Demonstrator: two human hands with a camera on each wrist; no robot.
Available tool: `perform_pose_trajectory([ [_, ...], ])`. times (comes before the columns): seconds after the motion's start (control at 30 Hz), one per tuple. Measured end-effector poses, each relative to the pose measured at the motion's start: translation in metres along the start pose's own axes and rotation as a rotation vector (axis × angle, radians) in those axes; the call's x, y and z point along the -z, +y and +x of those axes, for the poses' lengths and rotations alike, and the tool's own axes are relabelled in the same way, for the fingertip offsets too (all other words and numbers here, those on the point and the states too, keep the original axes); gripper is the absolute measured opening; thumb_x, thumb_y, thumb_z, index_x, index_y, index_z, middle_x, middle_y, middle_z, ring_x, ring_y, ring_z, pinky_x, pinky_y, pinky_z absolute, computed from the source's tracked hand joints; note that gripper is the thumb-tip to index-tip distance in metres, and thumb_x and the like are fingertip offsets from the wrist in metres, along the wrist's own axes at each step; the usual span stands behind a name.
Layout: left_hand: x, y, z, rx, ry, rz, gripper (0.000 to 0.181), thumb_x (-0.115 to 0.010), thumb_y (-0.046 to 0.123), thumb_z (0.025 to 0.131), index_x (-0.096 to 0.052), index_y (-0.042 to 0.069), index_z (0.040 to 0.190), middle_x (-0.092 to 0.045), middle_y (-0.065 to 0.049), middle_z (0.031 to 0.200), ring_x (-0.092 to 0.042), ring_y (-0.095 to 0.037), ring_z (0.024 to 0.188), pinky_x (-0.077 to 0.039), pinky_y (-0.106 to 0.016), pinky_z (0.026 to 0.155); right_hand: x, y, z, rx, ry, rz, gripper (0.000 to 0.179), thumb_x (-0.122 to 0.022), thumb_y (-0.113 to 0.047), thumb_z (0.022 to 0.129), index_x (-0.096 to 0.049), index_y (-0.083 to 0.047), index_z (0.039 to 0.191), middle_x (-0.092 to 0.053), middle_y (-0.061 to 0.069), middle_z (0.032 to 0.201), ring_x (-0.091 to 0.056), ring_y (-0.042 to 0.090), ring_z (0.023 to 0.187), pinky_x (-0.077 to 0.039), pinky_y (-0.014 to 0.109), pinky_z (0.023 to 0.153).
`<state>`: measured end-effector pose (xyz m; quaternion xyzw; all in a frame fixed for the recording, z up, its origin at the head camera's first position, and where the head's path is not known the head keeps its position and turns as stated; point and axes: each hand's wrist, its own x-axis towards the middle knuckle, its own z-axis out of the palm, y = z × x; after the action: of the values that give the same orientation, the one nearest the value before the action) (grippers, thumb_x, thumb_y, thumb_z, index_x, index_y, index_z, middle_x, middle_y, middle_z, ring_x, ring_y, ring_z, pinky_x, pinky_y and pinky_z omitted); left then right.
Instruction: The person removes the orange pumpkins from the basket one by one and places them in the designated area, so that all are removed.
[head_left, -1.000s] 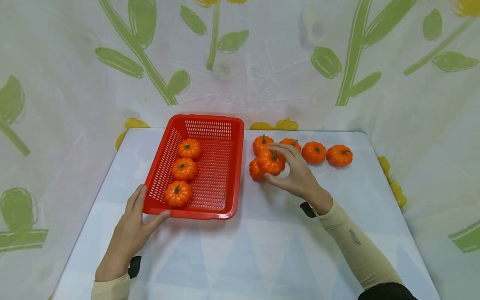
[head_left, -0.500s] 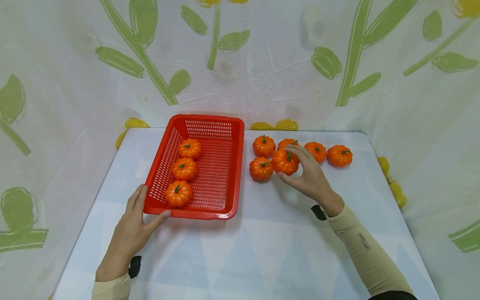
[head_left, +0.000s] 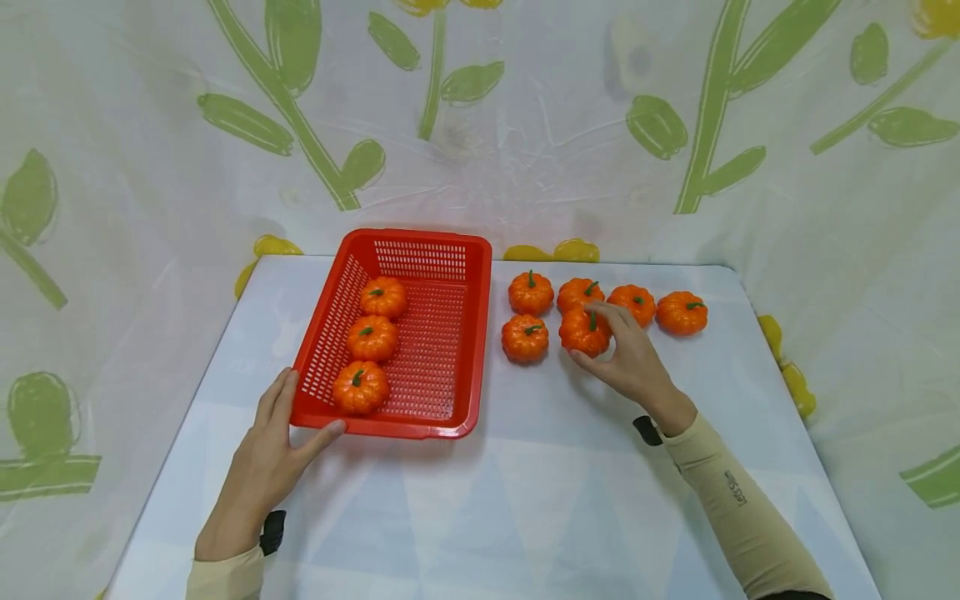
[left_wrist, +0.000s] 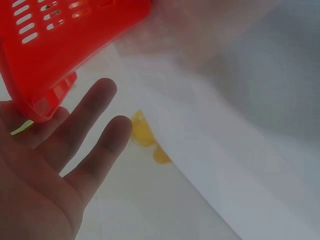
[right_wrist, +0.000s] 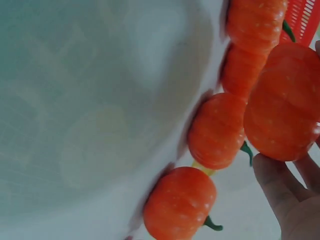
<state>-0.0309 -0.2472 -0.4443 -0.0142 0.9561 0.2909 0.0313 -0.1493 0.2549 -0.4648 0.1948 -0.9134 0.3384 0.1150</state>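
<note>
In the head view my right hand point(head_left: 633, 358) pinches a small orange pumpkin point(head_left: 583, 333) with a green stem, thumb at the front and fingers behind. The right wrist view shows this held pumpkin point(right_wrist: 285, 102) close up, beside the others. My left hand point(head_left: 258, 458) rests at the near left corner of a red basket point(head_left: 471, 367), thumb along the front rim and straight fingers against the left side. Its spread fingers point(left_wrist: 102, 145) appear below the red wall in the left wrist view. Three pumpkins point(head_left: 372, 337) sit in a column inside the basket's left half.
Right of the basket, a front pumpkin point(head_left: 525, 338) and a back pumpkin point(head_left: 531, 292) stand on the pale table point(head_left: 525, 500). Further right along the back are more pumpkins point(head_left: 681, 313). A flower-patterned sheet point(head_left: 555, 167) hangs behind the table.
My right hand has moved right with the pumpkin, away from the front pumpkin beside the basket, and has lowered it toward the table. The left hand and basket stay put.
</note>
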Motion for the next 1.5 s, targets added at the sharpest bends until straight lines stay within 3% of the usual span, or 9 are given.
perform_pose_trajectory([
  [0.37, -0.001, -0.002, 0.0, -0.002, 0.002, -0.004, 0.108, -0.066, 0.06, 0.092, 0.0, 0.015, 0.164, -0.008, -0.016, 0.168, -0.038, -0.056, 0.134, -0.036, -0.077, 0.098, -0.012, 0.008, -0.005, -0.119, -0.088, -0.024, 0.07, -0.088, -0.023, 0.079, -0.051, -0.01, 0.137, -0.051, 0.014, 0.14, -0.049, 0.033, 0.129, -0.043, 0.055, 0.108],
  [0.63, -0.001, 0.0, 0.0, 0.001, 0.003, -0.008, 0.108, -0.066, 0.061, 0.091, -0.001, 0.015, 0.164, -0.008, -0.015, 0.168, -0.037, -0.055, 0.135, -0.036, -0.077, 0.098, -0.016, 0.009, -0.004, -0.115, -0.111, -0.035, 0.072, -0.09, -0.02, 0.078, -0.05, -0.006, 0.137, -0.051, 0.018, 0.139, -0.05, 0.037, 0.127, -0.042, 0.057, 0.108],
  [0.9, 0.0, 0.001, 0.0, -0.009, 0.014, -0.009, 0.108, -0.068, 0.059, 0.091, -0.002, 0.013, 0.164, -0.009, -0.016, 0.168, -0.036, -0.053, 0.137, -0.036, -0.076, 0.098, -0.02, 0.012, -0.006, -0.172, -0.154, -0.052, 0.073, -0.088, -0.029, 0.081, -0.048, -0.011, 0.139, -0.05, 0.015, 0.139, -0.05, 0.034, 0.126, -0.042, 0.055, 0.109],
  [1.5, 0.0, 0.001, -0.001, -0.012, 0.024, -0.022, 0.108, -0.069, 0.058, 0.091, -0.003, 0.014, 0.164, -0.011, -0.016, 0.168, -0.036, -0.052, 0.137, -0.036, -0.076, 0.099, -0.022, 0.01, 0.002, -0.209, -0.192, -0.062, 0.074, -0.088, -0.029, 0.081, -0.05, -0.008, 0.142, -0.047, 0.017, 0.146, -0.044, 0.037, 0.134, -0.037, 0.057, 0.112],
])
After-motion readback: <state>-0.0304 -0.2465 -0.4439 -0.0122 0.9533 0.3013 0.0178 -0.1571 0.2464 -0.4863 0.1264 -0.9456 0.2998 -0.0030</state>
